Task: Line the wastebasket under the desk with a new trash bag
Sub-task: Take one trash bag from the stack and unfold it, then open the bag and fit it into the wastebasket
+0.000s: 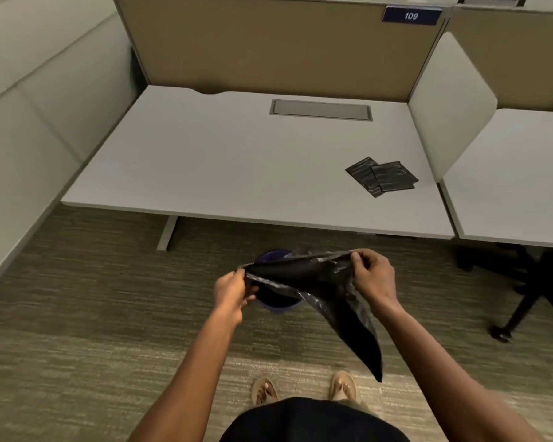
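A black trash bag [326, 282] is stretched between both hands above the carpet, its mouth pulled partly apart and its closed end hanging down to the right. My left hand [233, 290] pinches the bag's left edge. My right hand [372, 275] pinches the right edge, slightly higher. Under the bag stands a small dark blue wastebasket [276, 306] on the floor in front of the desk; the bag covers most of it, and only parts of its rim show.
A white desk [237, 161] stands ahead with two folded black bags [382, 177] near its right end. A desk leg [168, 232] is at left, an office chair base [524, 298] at right. Cubicle panels surround the desk. My sandalled feet [304, 389] are on the carpet.
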`<state>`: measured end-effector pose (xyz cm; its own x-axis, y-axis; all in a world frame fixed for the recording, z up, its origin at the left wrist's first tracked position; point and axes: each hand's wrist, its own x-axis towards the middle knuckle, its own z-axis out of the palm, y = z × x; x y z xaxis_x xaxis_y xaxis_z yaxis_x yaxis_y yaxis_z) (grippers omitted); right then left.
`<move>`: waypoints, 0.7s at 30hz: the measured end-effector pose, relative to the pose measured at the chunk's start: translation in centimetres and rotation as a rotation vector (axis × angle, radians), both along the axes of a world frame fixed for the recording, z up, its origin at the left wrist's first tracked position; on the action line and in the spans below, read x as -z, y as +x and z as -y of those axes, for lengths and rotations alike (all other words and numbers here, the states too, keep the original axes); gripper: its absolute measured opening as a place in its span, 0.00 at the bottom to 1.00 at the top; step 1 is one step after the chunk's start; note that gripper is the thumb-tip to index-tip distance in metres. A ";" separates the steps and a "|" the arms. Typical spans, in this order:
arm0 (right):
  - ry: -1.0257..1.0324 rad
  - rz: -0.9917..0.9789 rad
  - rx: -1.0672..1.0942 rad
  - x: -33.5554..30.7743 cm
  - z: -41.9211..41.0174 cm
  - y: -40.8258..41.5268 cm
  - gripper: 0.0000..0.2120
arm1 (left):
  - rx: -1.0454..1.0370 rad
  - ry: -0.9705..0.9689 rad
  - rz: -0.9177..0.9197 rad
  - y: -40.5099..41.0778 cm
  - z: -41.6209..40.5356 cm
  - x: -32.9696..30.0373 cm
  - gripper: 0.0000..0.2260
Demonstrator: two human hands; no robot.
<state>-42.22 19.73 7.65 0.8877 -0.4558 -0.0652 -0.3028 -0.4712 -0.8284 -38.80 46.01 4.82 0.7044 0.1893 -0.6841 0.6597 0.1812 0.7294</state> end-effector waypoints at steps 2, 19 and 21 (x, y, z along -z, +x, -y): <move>-0.012 0.032 -0.004 -0.6 -0.6 0.2 0.09 | 0.005 -0.056 -0.008 0.5 -0.7 0.2 0.08; 0.649 -0.381 -0.193 1.9 -1.4 3.2 0.08 | -0.003 -0.245 -0.182 2.7 -3.2 5.4 0.08; 0.698 -0.402 -0.179 2.4 -1.7 4.0 0.09 | -0.072 -0.225 -0.190 3.1 -2.6 6.0 0.08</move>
